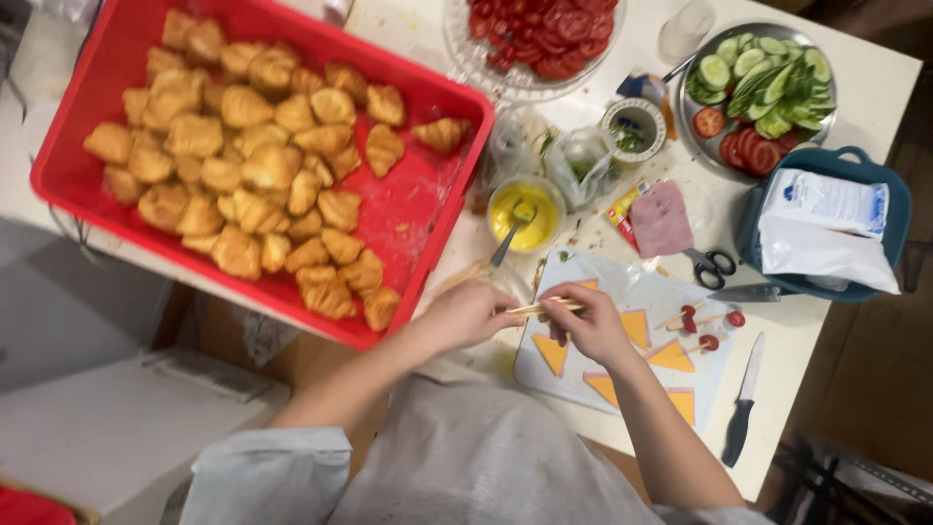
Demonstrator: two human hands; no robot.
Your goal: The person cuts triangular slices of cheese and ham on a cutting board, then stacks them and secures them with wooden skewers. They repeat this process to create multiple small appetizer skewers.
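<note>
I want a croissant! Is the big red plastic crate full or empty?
Mostly full: golden croissants cover most of the red plastic crate, leaving its right side bare.

Scene is lit evenly and warmly from overhead. Shadows are soft. Slight motion blur is noted throughout; the lower right corner is left dark.

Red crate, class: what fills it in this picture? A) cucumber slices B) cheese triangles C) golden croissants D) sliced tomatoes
C: the red crate is heaped with golden croissants, while the tomatoes, cucumber and cheese lie elsewhere on the table.
</note>
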